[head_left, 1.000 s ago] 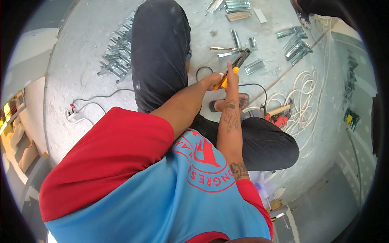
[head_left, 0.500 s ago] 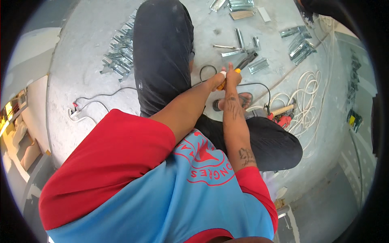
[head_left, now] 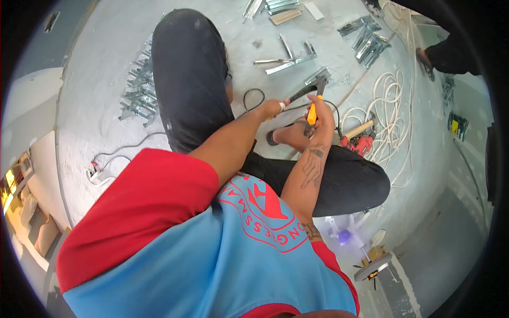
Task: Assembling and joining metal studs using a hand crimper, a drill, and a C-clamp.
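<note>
A two-handled plier-type tool (head_left: 303,91) with black arms and yellow grips stands spread in front of me. My left hand (head_left: 272,108) is closed round one handle. On the other side my right hand (head_left: 321,117) grips the second handle, its yellow grip (head_left: 312,114) partly showing. The tool's head lies at a short metal channel piece (head_left: 317,75) on the floor; whether its jaws bite the metal I cannot tell. Beyond it lie another metal strip (head_left: 290,65), an upright-lying channel (head_left: 286,46) and a slim metal tool (head_left: 269,61).
Cut metal channels are piled at the left (head_left: 139,90), far right (head_left: 368,45) and far middle (head_left: 282,6). A hammer (head_left: 360,129), a red power tool (head_left: 361,144) and a coiled white cable (head_left: 384,106) lie right. Another person's leg (head_left: 450,55) stands beyond. A fan (head_left: 344,236) is near my right elbow.
My hands were together on the tool; now they are apart with its handles spread. The tool's head has swung against the channel piece. Another person's leg has come into view at right.
</note>
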Motion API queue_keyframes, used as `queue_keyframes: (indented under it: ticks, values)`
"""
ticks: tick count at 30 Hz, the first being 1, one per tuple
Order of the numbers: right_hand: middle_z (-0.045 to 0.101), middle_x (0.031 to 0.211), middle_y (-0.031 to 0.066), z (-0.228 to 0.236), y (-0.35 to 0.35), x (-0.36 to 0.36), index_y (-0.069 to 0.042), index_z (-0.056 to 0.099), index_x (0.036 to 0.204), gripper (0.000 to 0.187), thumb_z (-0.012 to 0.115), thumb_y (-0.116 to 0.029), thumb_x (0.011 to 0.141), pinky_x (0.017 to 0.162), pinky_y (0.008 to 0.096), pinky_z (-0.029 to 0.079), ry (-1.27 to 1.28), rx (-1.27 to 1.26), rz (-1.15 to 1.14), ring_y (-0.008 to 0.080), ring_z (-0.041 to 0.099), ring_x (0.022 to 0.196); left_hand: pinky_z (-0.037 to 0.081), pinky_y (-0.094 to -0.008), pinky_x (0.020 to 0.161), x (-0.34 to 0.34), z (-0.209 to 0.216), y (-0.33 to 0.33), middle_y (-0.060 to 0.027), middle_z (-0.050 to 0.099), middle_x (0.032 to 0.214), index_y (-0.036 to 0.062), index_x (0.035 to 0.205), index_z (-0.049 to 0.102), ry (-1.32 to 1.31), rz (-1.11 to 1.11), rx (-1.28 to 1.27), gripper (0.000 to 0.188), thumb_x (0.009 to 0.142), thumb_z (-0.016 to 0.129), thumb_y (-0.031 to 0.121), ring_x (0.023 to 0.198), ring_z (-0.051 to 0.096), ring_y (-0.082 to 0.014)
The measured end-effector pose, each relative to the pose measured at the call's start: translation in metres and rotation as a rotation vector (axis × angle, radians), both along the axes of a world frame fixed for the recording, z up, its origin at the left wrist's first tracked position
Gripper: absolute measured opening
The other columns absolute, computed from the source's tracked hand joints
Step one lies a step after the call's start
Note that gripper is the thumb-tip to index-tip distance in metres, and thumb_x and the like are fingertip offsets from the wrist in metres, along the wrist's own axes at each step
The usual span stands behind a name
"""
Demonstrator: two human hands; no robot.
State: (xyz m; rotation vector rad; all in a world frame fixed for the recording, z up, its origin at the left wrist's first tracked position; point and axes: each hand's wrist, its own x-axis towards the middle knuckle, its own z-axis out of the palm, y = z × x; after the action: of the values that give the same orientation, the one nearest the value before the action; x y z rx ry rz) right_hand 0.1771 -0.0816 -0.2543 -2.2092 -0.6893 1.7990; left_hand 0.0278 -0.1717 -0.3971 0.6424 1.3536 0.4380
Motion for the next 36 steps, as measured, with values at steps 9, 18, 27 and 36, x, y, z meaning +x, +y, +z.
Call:
queue_keyframes:
  ticks: [9, 18, 27, 36]
  values:
    - [0.052, 0.061, 0.0036, -0.019, -0.006, 0.000, -0.008, 0.052, 0.074, 0.032, 0.071, -0.032, 0.082, 0.047, 0.0337, 0.050, 0.165, -0.024, -0.121, 0.0177, 0.052, 0.049, 0.046, -0.0455, 0.060, -0.014, -0.001, 0.007, -0.0160, 0.064, 0.072, 0.0007, 0.084, 0.068, 0.085, -0.011, -0.044, 0.076, 0.085, 0.048, 0.074, 0.070, 0.063, -0.0265]
    - [0.059, 0.077, 0.0113, -0.167, -0.091, -0.008, 0.000, 0.056, 0.094, 0.025, 0.061, -0.024, 0.089, 0.052, 0.0380, 0.052, -0.104, -0.132, -0.110, 0.0242, 0.059, 0.059, 0.044, -0.0492, 0.087, -0.037, 0.011, -0.011, -0.0192, 0.064, 0.104, 0.0039, 0.100, 0.068, 0.809, -0.009, 0.200, 0.048, 0.086, 0.060, 0.050, 0.101, 0.061, -0.0347]
    - [0.064, 0.112, 0.0269, -0.121, -0.041, -0.070, 0.008, 0.058, 0.116, 0.056, 0.063, -0.038, 0.084, 0.094, 0.0495, 0.046, -0.684, 0.633, 0.215, 0.0448, 0.061, 0.103, 0.043, -0.0473, 0.084, -0.068, 0.044, 0.120, -0.0154, 0.059, 0.108, 0.0056, 0.106, 0.063, 1.228, -0.051, 0.604, 0.033, 0.076, 0.070, 0.017, 0.104, 0.055, -0.0345]
    - [0.066, 0.107, 0.0259, -0.170, 0.019, -0.130, 0.006, 0.059, 0.115, 0.061, 0.067, -0.046, 0.082, 0.091, 0.0444, 0.047, -0.405, 0.460, 0.278, 0.0412, 0.062, 0.103, 0.051, -0.0462, 0.082, -0.128, -0.037, 0.164, -0.0227, 0.067, 0.102, -0.0008, 0.098, 0.067, 0.823, -0.895, 0.478, 0.024, 0.078, 0.061, 0.013, 0.097, 0.066, -0.0374]
